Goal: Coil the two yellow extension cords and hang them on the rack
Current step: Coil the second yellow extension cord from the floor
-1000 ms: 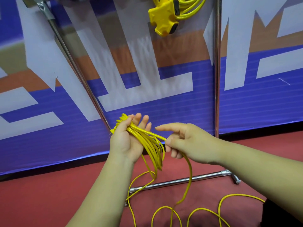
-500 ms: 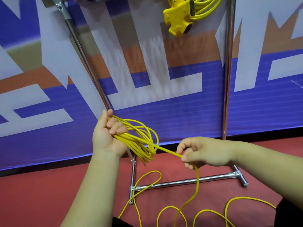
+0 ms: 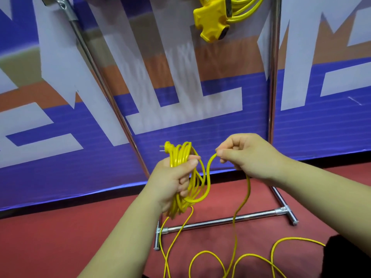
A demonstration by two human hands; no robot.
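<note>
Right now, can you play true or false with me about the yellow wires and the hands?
1. The left hand grips a coil of yellow cord. True.
2. The right hand holds nothing. False: it pinches a strand of that cord.
3. Another yellow cord already hangs up high between the poles of the rack. True.
4. All the cord is wound up. False: loose loops lie on the red floor.
</note>
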